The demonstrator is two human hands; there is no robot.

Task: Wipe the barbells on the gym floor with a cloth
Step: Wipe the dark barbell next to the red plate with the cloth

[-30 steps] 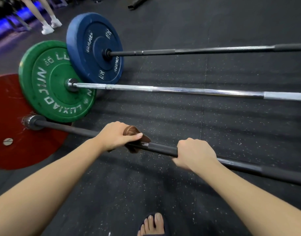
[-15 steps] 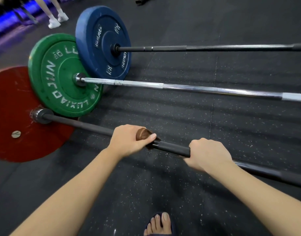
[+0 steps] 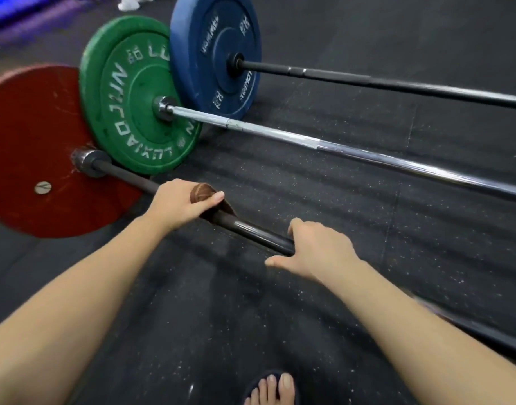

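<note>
1. The cloth [image 3: 202, 194] was clamped round the nearest bar [image 3: 259, 233] by the left hand [image 3: 177, 204], near the red plate [image 3: 31, 127] on the gym floor [image 3: 192, 317].
2. The right hand [image 3: 321, 249] was spread open over the bar, with nothing gripped.
3. The cloth was judged soft and light. The bar was judged stiff, heavy and apt to roll, best steadied mid-shaft.
4. "LUXIAOJUN" was read on the green plate [image 3: 125, 92], and "STRENGT" partly on the blue plate [image 3: 210, 39].

Black speckled rubber floor [image 3: 353, 229], faint mat seams, blue glow [image 3: 14, 13] far corner
</note>
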